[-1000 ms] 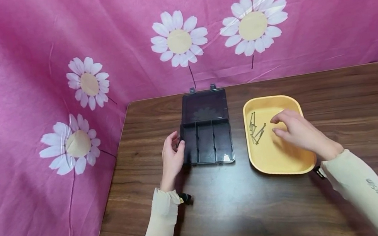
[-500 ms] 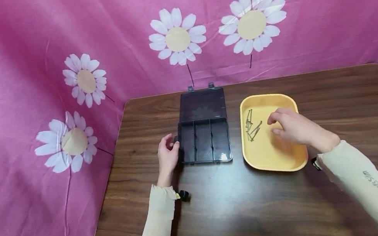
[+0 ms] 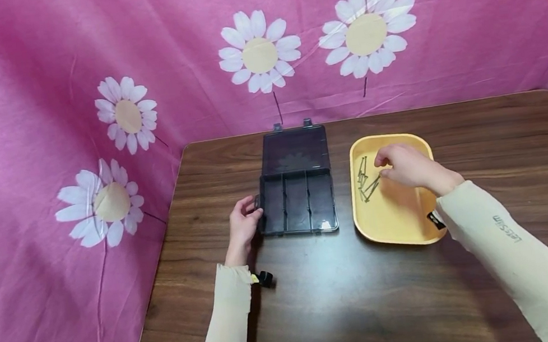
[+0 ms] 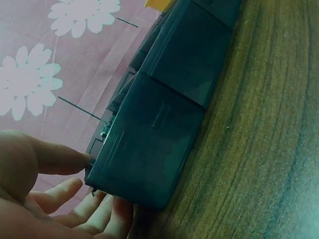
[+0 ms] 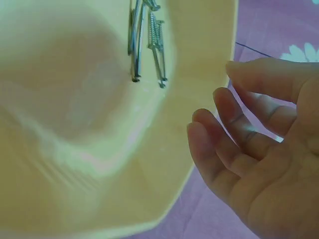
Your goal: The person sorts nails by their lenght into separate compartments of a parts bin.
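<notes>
A dark see-through compartment box [image 3: 298, 202] lies on the table with its lid [image 3: 295, 150] folded back. My left hand [image 3: 242, 225] grips its left end: in the left wrist view the thumb [image 4: 65, 158] is at the rim and fingertips meet the outer wall. To the right stands a yellow tray [image 3: 397, 230] with several long metal screws [image 3: 366, 180] along its left side. My right hand [image 3: 407, 166] is over the tray, loosely bent and holding nothing, thumb close to the nearest screws. In the right wrist view the threads of some screws [image 5: 155, 35] show.
The wood-grain table [image 3: 319, 301] has its back edge against a pink curtain [image 3: 180, 63] printed with white daisies. Dark wrist devices sit at both cuffs, one by the left sleeve [image 3: 225, 323]. A narrow strip of table separates box and tray.
My right hand has moved left over the tray, nearer the screws. My left hand stays at the box's left end. The view has shifted slightly.
</notes>
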Demonstrator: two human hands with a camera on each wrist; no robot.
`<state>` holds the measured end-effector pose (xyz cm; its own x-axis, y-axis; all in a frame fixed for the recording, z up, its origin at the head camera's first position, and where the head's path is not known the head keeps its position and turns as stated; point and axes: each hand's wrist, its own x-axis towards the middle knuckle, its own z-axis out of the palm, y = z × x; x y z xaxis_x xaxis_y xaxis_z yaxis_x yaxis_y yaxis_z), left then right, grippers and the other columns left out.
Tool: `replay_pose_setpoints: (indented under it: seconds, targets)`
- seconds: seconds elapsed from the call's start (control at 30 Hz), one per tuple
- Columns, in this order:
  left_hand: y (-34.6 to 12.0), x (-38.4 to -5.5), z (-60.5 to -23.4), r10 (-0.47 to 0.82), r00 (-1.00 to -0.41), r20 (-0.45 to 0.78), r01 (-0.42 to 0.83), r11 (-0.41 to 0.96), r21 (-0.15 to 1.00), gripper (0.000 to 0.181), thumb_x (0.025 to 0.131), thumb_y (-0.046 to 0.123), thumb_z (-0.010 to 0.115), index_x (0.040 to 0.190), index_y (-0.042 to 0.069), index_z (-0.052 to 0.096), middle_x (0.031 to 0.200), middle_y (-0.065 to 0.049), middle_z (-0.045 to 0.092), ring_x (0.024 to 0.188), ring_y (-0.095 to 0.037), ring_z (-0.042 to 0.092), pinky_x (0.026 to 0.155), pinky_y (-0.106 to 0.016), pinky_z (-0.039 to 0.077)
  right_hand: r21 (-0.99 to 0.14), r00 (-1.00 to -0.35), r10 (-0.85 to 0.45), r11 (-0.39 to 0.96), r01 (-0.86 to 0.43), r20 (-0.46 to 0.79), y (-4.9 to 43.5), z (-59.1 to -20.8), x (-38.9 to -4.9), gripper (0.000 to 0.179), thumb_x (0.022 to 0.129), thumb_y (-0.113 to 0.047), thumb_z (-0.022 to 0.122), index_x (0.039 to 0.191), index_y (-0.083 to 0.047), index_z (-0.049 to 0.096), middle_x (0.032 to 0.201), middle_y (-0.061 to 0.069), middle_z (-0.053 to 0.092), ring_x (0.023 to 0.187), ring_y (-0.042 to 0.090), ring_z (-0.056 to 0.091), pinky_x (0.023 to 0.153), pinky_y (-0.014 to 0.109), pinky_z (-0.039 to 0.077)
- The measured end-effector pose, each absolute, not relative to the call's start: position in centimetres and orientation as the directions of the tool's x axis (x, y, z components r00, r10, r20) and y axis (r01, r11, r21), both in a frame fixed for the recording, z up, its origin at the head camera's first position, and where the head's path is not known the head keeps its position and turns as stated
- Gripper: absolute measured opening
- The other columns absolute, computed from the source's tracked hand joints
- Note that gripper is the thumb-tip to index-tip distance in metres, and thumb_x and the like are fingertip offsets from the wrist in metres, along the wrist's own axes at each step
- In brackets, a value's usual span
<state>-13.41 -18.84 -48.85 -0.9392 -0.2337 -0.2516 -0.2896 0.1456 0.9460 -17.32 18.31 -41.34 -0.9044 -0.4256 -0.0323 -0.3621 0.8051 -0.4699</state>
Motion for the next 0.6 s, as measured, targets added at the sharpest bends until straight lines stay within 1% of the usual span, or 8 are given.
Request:
replay_pose_setpoints:
  seconds: [0.07,0.17,0.27,0.37,0.6]
  targets:
    - [-18.9,-13.5,-48.8,-0.214,-0.942,-0.259,-0.289,0.123,0.949,0.044,0.077,-0.006,0.06,0.119,0.003,0.051,0.113,-0.023,0.057,0.071,-0.005,0.056,0.06,-0.021,0.044,-0.465,-0.902,-0.426,0.813,-0.35,-0.064,18.1,-41.7,-17.7,0.016,0.071,-0.004,0.061,0.086,0.0,0.061,0.083,0.014,0.062,0.081,0.027,0.056,0.076,0.044,0.042]
    - [-18.6,-13.5,-48.5,-0.196,-0.943,-0.271,-0.294,0.103,0.95,0.044,0.077,-0.006,0.06,0.119,0.002,0.05,0.113,-0.023,0.057,0.072,-0.006,0.054,0.059,-0.022,0.044,-0.452,-0.895,-0.434,0.821,-0.349,-0.098,17.9,-42.5,-18.1,0.015,0.07,-0.003,0.06,0.084,-0.001,0.061,0.081,0.013,0.061,0.08,0.028,0.056,0.076,0.044,0.042]
    - [-18.5,-13.6,-48.5,-0.194,-0.943,-0.271,-0.294,0.101,0.95,0.043,0.078,-0.005,0.06,0.119,0.002,0.051,0.112,-0.022,0.058,0.077,-0.009,0.054,0.059,-0.022,0.044,-0.435,-0.881,-0.465,0.813,-0.387,-0.085,17.7,-43.4,-18.2,0.013,0.067,0.001,0.057,0.079,-0.001,0.061,0.076,0.01,0.059,0.076,0.026,0.054,0.073,0.043,0.043]
    - [-18.6,-13.8,-48.8,-0.198,-0.941,-0.275,-0.298,0.098,0.95,0.042,0.077,-0.004,0.061,0.118,0.004,0.052,0.112,-0.02,0.059,0.08,-0.01,0.054,0.06,-0.022,0.045,-0.411,-0.865,-0.499,0.801,-0.435,-0.056,17.4,-44.2,-18.2,0.016,0.063,0.006,0.054,0.075,-0.003,0.06,0.072,0.008,0.055,0.071,0.023,0.052,0.069,0.04,0.043]
    - [-18.8,-13.7,-48.9,-0.186,-0.934,-0.306,-0.325,0.081,0.942,0.04,0.079,-0.002,0.061,0.118,0.007,0.052,0.115,-0.016,0.058,0.078,-0.011,0.058,0.063,-0.022,0.046,-0.356,-0.837,-0.547,0.788,-0.502,-0.032,16.6,-45.3,-18.2,0.021,0.059,0.01,0.052,0.07,-0.006,0.059,0.07,0.006,0.051,0.065,0.021,0.049,0.066,0.038,0.043]
